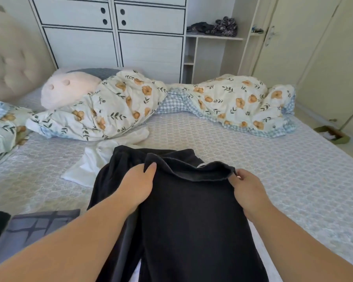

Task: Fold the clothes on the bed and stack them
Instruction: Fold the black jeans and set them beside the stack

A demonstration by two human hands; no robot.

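Black trousers (192, 210) on bed (293, 169), long axis running away from body. Left hand (138, 185) and right hand (248, 190) pinching far hem corners, equally near; fold probably toward body.

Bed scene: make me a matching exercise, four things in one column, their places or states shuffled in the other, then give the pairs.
1. black garment
2. white garment
3. pink pillow
4. grey checked cloth

A. near the headboard, partly under the floral duvet
B. gripped at its far edge by both hands
C. at the bed's near left corner
D. crumpled, partly under the black one

Pairs: 1-B, 2-D, 3-A, 4-C
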